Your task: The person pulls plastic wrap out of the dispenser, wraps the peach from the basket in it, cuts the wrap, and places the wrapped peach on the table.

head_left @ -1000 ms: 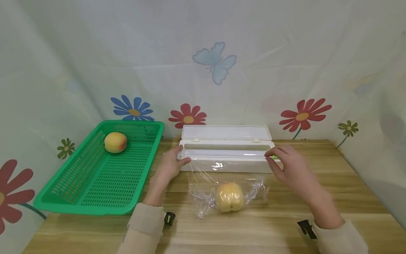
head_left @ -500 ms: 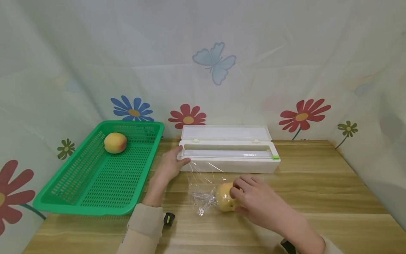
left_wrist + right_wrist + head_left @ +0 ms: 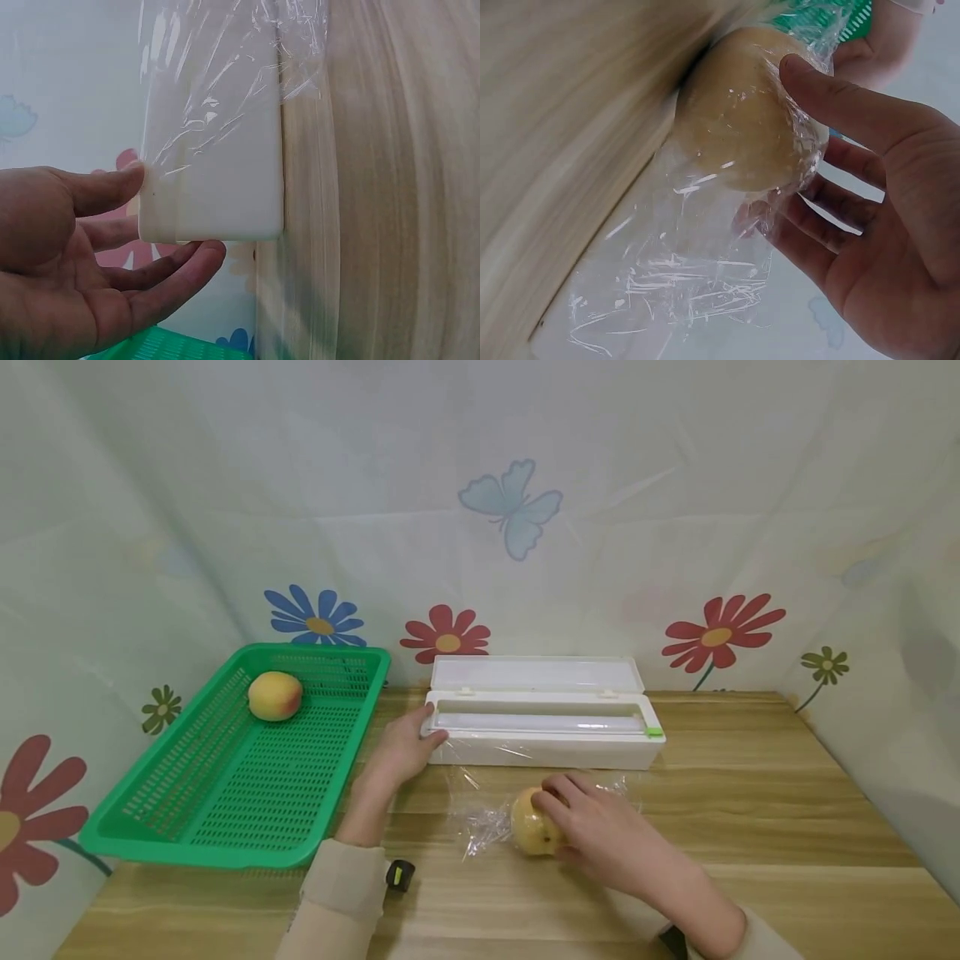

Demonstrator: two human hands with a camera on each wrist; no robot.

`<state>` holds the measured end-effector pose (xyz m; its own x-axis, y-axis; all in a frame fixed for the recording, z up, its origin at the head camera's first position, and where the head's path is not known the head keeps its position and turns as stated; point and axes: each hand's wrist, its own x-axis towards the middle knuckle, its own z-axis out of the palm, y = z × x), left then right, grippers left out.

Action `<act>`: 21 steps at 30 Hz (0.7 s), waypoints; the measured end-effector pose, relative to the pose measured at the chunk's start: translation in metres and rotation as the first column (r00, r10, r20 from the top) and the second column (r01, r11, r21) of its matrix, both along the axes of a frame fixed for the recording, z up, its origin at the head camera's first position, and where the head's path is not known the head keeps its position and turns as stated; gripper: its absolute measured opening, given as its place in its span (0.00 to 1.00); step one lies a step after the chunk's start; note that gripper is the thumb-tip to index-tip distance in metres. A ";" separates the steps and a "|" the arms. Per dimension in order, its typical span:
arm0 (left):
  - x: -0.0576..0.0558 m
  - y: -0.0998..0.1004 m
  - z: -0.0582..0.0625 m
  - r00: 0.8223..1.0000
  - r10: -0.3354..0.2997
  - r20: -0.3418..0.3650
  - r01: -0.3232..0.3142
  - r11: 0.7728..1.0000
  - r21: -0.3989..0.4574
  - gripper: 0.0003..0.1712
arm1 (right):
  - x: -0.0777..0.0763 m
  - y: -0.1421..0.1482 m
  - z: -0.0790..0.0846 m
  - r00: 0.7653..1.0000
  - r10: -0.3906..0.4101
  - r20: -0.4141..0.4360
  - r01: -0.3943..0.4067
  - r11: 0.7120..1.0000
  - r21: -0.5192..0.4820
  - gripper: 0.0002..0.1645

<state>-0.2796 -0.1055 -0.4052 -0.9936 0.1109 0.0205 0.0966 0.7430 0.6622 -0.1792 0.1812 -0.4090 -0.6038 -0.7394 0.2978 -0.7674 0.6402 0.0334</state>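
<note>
A white cling film dispenser [image 3: 547,753] lies across the table with its lid [image 3: 536,673] raised, showing the roll [image 3: 540,722] inside. My left hand [image 3: 401,752] grips its left end, thumb on the top front edge and fingers at the end face. In front of the box, a yellow peach [image 3: 529,828] sits wrapped in clear cling film [image 3: 486,828], which still runs up to the dispenser. My right hand [image 3: 603,835] holds this peach from its right side. In the right wrist view, the thumb [image 3: 840,97] and fingers lie around the film-covered fruit [image 3: 739,112].
On the left stands a green plastic basket [image 3: 176,857] with another peach [image 3: 274,696] at its back. A green slide cutter [image 3: 654,732] is at the dispenser's right end. Behind the wooden table [image 3: 765,793] hangs a flower-printed curtain [image 3: 570,585].
My right hand has left the green cutter at the dispenser's right end and come down to the left, onto the wrapped peach. The left hand stays at the dispenser.
</note>
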 end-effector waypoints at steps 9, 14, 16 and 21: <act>-0.002 -0.003 -0.001 0.999 0.000 -0.041 0.000 1.000 -0.014 0.30 | -0.005 -0.007 -0.007 0.996 -0.063 0.066 0.064 0.998 -0.007 0.45; -0.001 -0.003 -0.001 1.000 -0.002 -0.029 0.001 1.000 -0.013 0.31 | -0.009 -0.012 -0.011 0.993 -0.088 0.074 0.090 0.996 -0.020 0.49; -0.001 -0.002 0.000 1.000 0.004 -0.014 -0.004 1.000 -0.008 0.31 | -0.011 -0.013 -0.012 0.993 -0.093 0.071 0.095 0.995 -0.026 0.50; 0.001 0.000 0.002 1.000 0.018 0.009 -0.018 1.000 -0.010 0.32 | -0.014 -0.015 -0.014 0.992 -0.110 0.054 0.111 0.994 -0.019 0.52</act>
<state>-0.2790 -0.1059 -0.4034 -0.9956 0.0930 0.0100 0.0768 0.7510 0.6559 -0.1930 0.1660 -0.4230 -0.6969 -0.6608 0.2786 -0.6922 0.7214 -0.0203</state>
